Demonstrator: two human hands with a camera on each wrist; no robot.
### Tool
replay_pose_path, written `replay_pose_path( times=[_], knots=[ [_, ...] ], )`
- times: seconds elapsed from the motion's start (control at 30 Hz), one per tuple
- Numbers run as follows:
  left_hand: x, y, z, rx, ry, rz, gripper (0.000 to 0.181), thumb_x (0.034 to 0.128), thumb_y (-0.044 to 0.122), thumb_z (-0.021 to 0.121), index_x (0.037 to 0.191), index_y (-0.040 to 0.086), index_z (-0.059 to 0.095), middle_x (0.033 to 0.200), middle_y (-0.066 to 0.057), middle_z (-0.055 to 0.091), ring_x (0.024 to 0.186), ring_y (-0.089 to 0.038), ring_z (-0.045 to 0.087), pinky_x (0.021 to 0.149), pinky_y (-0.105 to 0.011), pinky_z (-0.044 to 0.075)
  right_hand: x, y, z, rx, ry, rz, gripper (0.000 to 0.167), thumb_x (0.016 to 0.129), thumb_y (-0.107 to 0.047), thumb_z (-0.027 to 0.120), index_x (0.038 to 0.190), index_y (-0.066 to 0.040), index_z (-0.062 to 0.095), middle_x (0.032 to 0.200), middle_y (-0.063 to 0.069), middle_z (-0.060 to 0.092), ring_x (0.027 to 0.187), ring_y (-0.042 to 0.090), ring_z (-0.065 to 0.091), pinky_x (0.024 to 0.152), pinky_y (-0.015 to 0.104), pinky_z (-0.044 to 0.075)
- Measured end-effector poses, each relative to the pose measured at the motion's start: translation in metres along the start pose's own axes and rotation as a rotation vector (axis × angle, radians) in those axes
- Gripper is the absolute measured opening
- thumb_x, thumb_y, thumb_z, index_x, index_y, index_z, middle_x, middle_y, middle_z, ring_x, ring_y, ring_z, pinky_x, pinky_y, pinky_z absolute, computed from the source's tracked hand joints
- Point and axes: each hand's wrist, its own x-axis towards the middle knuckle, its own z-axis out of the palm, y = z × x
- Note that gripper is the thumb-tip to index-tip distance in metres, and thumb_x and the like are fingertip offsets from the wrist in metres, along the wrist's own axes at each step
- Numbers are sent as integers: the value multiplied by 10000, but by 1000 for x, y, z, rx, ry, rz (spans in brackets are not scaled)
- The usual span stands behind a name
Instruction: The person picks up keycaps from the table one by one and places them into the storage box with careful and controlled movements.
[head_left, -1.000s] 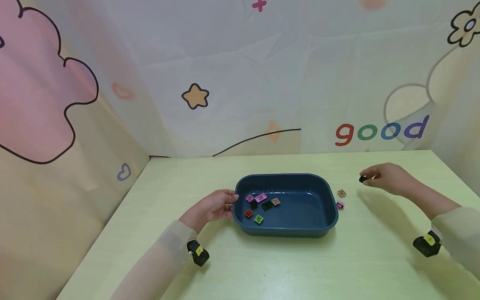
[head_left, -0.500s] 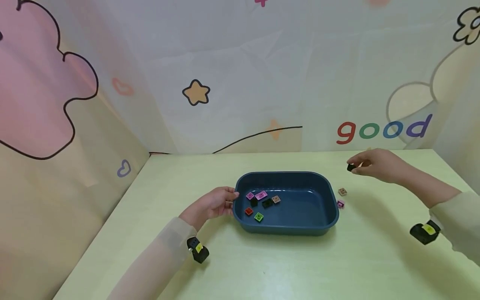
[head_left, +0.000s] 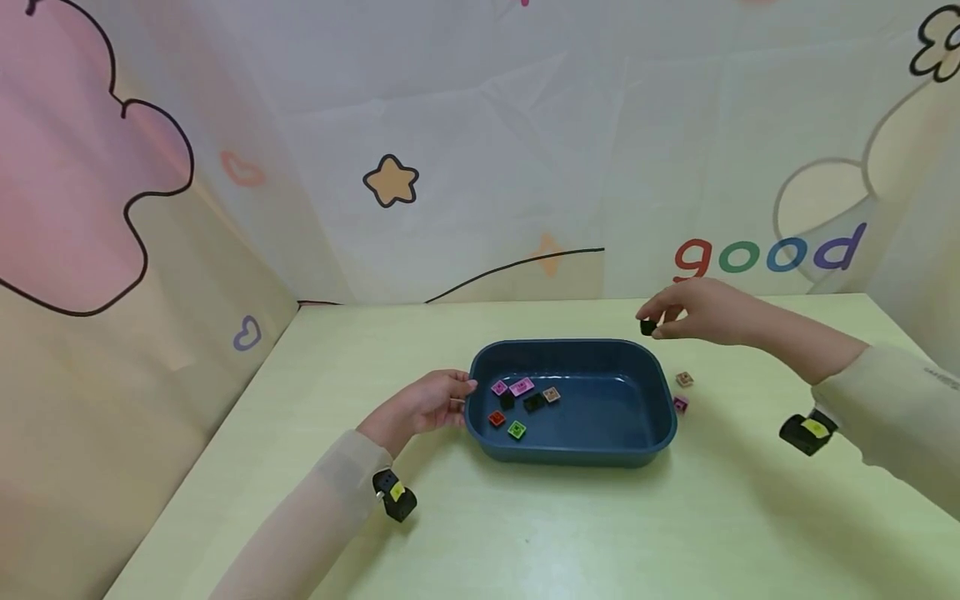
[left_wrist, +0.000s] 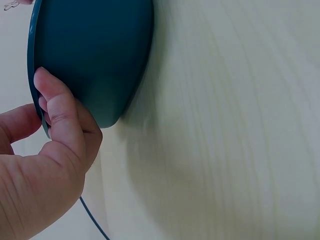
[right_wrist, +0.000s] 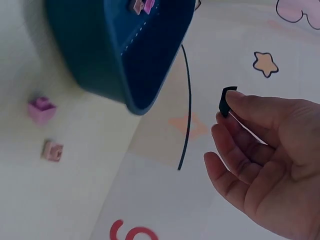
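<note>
My left hand (head_left: 431,402) pinches the left rim of a dark blue tub (head_left: 570,458), thumb on top and fingers under the rim, as the left wrist view shows. My right hand (head_left: 705,311) holds a small black building brick (head_left: 648,327) between thumb and fingertips, above the table just behind the tub's back right corner. Lying in the tub's left half are several small bricks, among them a red one (head_left: 497,418), a lime green one (head_left: 517,430), a long pink one (head_left: 521,387), a tan one (head_left: 552,395) and a black one (head_left: 534,403).
On the table right of the tub lie a tan brick (head_left: 684,379) and a pink brick (head_left: 680,404), the pink one close to the tub's wall. A printed cloth backdrop (head_left: 480,167) stands behind the pale table (head_left: 480,533).
My right hand has moved left and up with the black brick, from right of the loose bricks to behind the tub's right corner. The left hand keeps its hold on the rim.
</note>
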Motion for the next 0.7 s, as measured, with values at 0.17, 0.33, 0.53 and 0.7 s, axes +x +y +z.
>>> replay_pose_path(
  times=[0.17,0.33,0.53,0.7],
  knots=[
    [0,0,0,0,7,5,211,1091,152,467,1254,22,504,835,-17,558,690,-126,524,569,-161,506,18,-20,2,9,-59,-54,300,925,-99,735,1214,-18,722,1084,102,764,942,192,684,785,377,606],
    [0,-1,1,-5,-5,12,221,1091,140,460,1264,7,491,846,-20,547,705,-131,521,575,-169,508,34,-37,6,37,-106,-124,296,923,-108,740,1206,-21,728,1105,114,766,945,187,692,843,422,602],
    [0,-1,1,-4,0,13,196,1091,141,459,1240,21,505,840,-17,549,706,-131,520,580,-169,506,55,-52,16,49,-168,-202,268,926,-97,732,1185,-28,738,1147,123,761,970,184,694,878,410,599],
    [0,0,0,-5,1,17,174,1091,144,458,1211,34,517,834,-15,555,704,-130,522,577,-172,505,67,-57,29,53,-212,-256,257,933,-93,723,1176,-13,739,1149,128,761,968,181,696,890,406,593]
  ],
)
